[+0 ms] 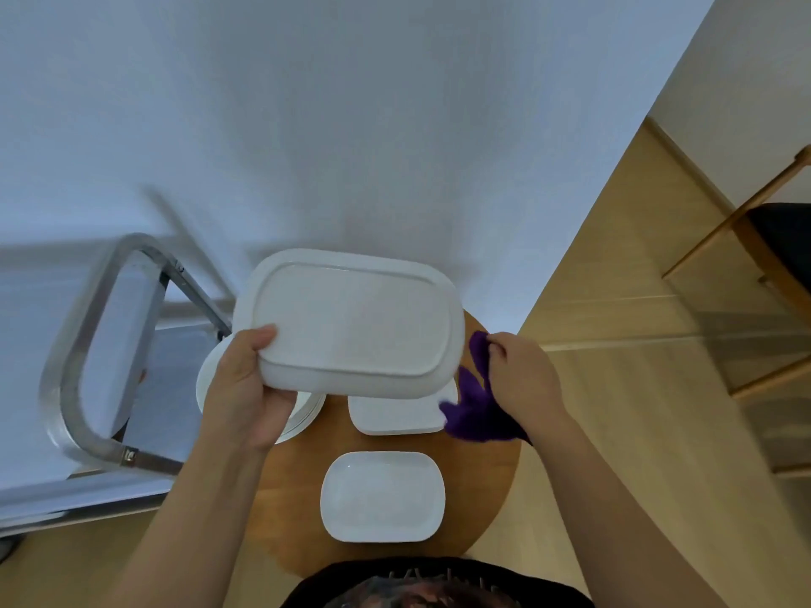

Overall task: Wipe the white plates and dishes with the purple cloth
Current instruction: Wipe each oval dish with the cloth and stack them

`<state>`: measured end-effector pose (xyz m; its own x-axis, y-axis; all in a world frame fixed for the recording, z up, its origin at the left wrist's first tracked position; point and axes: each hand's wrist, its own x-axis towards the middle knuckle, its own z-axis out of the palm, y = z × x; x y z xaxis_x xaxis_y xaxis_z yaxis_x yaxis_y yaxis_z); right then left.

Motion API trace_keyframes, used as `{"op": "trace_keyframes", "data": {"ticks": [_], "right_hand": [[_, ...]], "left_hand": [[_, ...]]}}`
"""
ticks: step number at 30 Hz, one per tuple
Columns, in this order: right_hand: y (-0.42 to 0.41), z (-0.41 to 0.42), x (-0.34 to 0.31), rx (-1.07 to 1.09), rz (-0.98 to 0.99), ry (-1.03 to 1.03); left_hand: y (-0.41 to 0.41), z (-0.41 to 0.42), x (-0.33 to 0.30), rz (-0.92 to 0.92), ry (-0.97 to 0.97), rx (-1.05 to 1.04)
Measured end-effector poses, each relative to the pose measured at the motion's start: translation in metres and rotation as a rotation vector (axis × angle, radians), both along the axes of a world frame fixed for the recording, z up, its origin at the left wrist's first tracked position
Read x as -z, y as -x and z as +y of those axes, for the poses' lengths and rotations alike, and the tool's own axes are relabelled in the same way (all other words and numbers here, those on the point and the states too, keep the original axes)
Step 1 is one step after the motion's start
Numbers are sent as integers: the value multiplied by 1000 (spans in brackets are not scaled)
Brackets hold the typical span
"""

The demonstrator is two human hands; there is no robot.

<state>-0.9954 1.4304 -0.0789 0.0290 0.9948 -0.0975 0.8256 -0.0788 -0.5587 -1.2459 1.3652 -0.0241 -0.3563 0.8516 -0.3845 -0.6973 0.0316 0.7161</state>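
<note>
Small dish (381,496) parked at near table (487,484) edge, left hand (245,388) clamping big platter (351,322) by its left rim, tilted up off stack for access, right hand (522,379) bunching purple cloth (476,410) beside platter's right end, not touching.

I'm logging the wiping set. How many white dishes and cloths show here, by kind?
Rectangular platter, held up: 1
Oblong dish: 1
Square plates, a stack: cannot count, taken as 1
Round plates, a stack: cannot count, taken as 1
Purple cloth: 1
Total: 5
</note>
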Motion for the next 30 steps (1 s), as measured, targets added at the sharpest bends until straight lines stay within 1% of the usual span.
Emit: {"op": "trace_keyframes", "data": {"ticks": [1, 2, 3, 4, 5, 6, 8, 10, 11, 12, 13, 14, 15, 16, 17, 18, 20, 21, 23, 24, 25, 26, 27, 29, 30], "right_hand": [[-3, -2, -2, 67, 103, -20], [-4, -4, -6, 124, 229, -52], [-2, -7, -13, 166, 367, -67], [2, -8, -20, 194, 496, -52], [9, -10, -27, 205, 607, -2], [17, -13, -34, 196, 687, 88], [30, -17, -45, 96, 736, 306], [36, -21, -46, 2, 777, 437], [36, -24, -45, -4, 803, 460], [34, -26, -42, -2, 799, 462], [30, -26, -38, 8, 762, 464], [24, -26, -31, 17, 712, 478], [18, -26, -25, 29, 683, 503], [11, -26, -20, 32, 678, 532], [6, -25, -16, 12, 682, 565], [0, -23, -12, -32, 686, 593], [-11, -19, -2, -146, 662, 648], [-14, -16, 3, -195, 635, 680], [-19, -11, 15, -258, 604, 732], [-20, -10, 23, -272, 595, 754], [-20, -10, 31, -279, 577, 774], [-21, -10, 40, -281, 555, 791], [-22, -11, 50, -275, 537, 808], [-22, -12, 69, -247, 496, 822], [-22, -13, 81, -229, 451, 806]], "left_hand": [[2, -1, 0, 34, -9, -12], [2, -3, -1, 135, -11, -17], [-1, -5, 1, 326, 12, -6], [-6, -7, 3, 587, 40, 26], [-15, -10, 5, 859, 50, 77], [-25, -14, 9, 1089, 15, 149], [-47, -19, 13, 1484, -132, 290], [-64, -23, 25, 1837, -361, 450], [-70, -24, 32, 1942, -438, 482], [-73, -25, 35, 1991, -471, 506], [-75, -28, 41, 1990, -466, 544], [-75, -32, 46, 1947, -433, 612], [-73, -36, 52, 1862, -388, 653], [-68, -39, 58, 1746, -315, 652], [-63, -40, 63, 1640, -205, 622], [-55, -40, 70, 1576, -75, 558], [-37, -35, 85, 1505, 227, 443], [-27, -29, 90, 1421, 372, 454], [-13, -18, 101, 1130, 564, 555], [-9, -16, 108, 985, 592, 624], [-7, -17, 117, 895, 595, 676], [-5, -20, 125, 874, 594, 707], [-6, -22, 133, 896, 594, 722], [-5, -29, 150, 932, 630, 715], [-5, -32, 158, 918, 650, 697]]}}
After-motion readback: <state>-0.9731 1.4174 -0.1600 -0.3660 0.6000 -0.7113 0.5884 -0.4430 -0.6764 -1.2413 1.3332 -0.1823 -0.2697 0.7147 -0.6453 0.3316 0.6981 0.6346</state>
